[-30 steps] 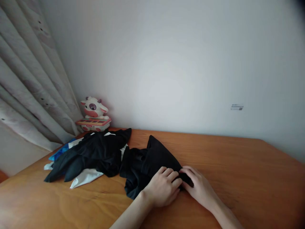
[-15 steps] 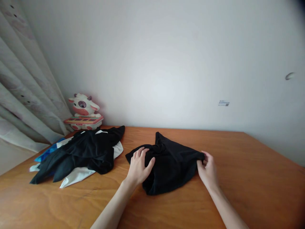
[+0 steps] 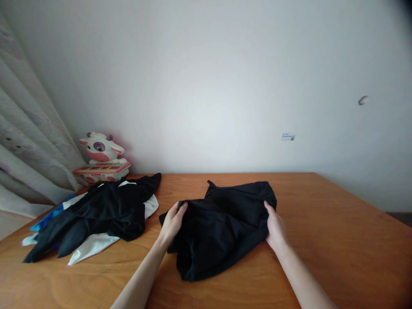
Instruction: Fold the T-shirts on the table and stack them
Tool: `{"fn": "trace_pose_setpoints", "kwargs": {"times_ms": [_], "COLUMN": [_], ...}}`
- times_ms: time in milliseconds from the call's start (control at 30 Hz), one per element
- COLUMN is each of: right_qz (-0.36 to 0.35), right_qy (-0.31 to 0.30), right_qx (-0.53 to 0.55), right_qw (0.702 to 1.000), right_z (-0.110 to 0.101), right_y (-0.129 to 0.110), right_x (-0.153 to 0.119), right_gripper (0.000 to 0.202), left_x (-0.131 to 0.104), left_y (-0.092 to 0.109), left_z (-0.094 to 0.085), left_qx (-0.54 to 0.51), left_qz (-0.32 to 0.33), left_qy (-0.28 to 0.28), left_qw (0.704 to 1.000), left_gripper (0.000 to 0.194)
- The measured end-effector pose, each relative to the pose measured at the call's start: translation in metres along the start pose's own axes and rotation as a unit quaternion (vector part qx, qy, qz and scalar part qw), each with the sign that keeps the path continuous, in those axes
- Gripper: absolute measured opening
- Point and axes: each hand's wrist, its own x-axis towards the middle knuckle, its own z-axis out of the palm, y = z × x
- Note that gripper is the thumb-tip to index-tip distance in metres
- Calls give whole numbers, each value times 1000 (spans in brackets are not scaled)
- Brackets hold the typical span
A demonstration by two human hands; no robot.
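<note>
A crumpled black garment (image 3: pixel 222 227) lies on the wooden table in front of me; its exact kind cannot be made out. My left hand (image 3: pixel 174 221) pinches its upper left edge between thumb and fingers. At the garment's right side, my right hand (image 3: pixel 274 225) grips the cloth, with the thumb on top and the fingers hidden behind the fabric. The far right part is lifted into a raised fold, while the front edge hangs down to the tabletop.
To the left lies a pile of clothes (image 3: pixel 106 214), black on top with white and blue beneath. A cow-shaped toy keyboard (image 3: pixel 102 159) stands behind it, by the curtain (image 3: pixel 28 128). The wall (image 3: pixel 219 86) rises along the rear edge of the table (image 3: pixel 328 240).
My left hand has gone from resting spread on the black garment to gripping its edge. The garment's right side is spread wider and raised. The view has shifted slightly right.
</note>
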Motion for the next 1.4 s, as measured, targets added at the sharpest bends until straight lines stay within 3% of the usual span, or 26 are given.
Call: {"fn": "trace_pose_setpoints", "kwargs": {"times_ms": [67, 133, 200, 300, 367, 433, 500, 567, 633, 733, 800, 867, 967, 1067, 1133, 1200, 1300, 1400], "right_qz": [40, 9, -65, -228, -318, -350, -358, -351, -319, -235, -151, -48, 74, 111, 106, 90, 42, -3], "right_qy": [41, 77, 110, 139, 43, -135, -256, -281, -279, -267, -193, -50, 159, 253, 254, 214, 100, 6], "right_qx": [51, 37, -15, -143, -218, -250, -277, -292, -271, -185, -86, 57, 226, 243, 223, 192, 71, -68], "right_qw": [997, 996, 992, 953, 922, 893, 854, 844, 864, 916, 966, 996, 958, 930, 935, 954, 992, 998], "right_z": [-5, -6, -3, 5, 11, 18, 24, 30, 34, 36, 35, 30, 14, 0, -4, -1, 8, 14], "right_y": [4, 6, 4, -11, -26, -38, -45, -45, -40, -31, -27, -24, -17, -8, -5, -6, -13, -19], "right_x": [8, 11, 7, -12, -30, -49, -64, -72, -73, -65, -55, -41, -18, -1, 1, -2, -12, -22], "right_gripper": [52, 56, 65, 73, 52, 34, 35, 41, 42, 39, 39, 41, 39, 31, 33, 41, 49, 52], "left_x": [7, 12, 12, -2, -21, -45, -65, -78, -80, -68, -57, -47, -39, -38, -39, -40, -42, -42], "left_y": [5, 11, 16, 21, 23, 25, 29, 33, 39, 43, 41, 34, 19, 9, 7, 8, 12, 16], "left_z": [-4, -8, -8, 0, 12, 26, 38, 44, 44, 36, 29, 24, 21, 25, 28, 31, 31, 31], "left_qx": [-168, -263, -289, -212, -110, 15, 161, 254, 285, 300, 317, 334, 349, 375, 391, 395, 407, 433], "left_qz": [-38, -66, -87, -65, -15, 74, 196, 282, 324, 364, 361, 321, 253, 232, 219, 198, 153, 121], "left_qy": [58, 78, 50, -8, -62, -175, -317, -389, -390, -316, -229, -155, -143, -182, -189, -198, -229, -253], "left_qw": [983, 959, 952, 975, 992, 982, 914, 839, 814, 823, 846, 872, 891, 879, 874, 875, 871, 856], "left_gripper": [32, 36, 42, 47, 41, 35, 42, 56, 63, 50, 35, 27, 35, 45, 61, 73, 50, 25]}}
